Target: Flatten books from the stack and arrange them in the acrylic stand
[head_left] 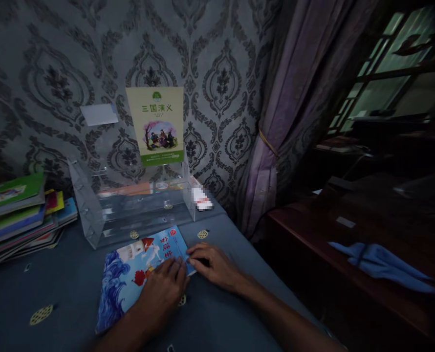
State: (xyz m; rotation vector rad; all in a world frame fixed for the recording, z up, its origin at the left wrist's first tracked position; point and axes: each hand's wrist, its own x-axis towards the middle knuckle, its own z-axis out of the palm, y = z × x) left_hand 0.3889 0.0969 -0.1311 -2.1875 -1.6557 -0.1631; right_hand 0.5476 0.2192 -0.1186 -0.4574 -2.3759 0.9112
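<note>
A blue picture book [117, 281] lies on the grey-blue tablecloth [235, 322], its cover showing waves, a lighthouse and red lettering, turned at a slant. My left hand [163, 289] rests over the lower part of the cover, its fingers laid on the surface. At the book's right edge, my right hand [215, 265] has thumb and forefinger brought together on the border. Behind the book stands a clear acrylic rack [87, 210]. A pale green storybook [162, 127] leans upright in its upper tier.
To the left sits a stack of books [14, 215]. A white item [202, 198], partly blurred, is beside the rack. A white card [99, 115] shows near the wall. Right of the table are a tied purple curtain [257, 176] and a dark red surface with blue cloth [382, 266].
</note>
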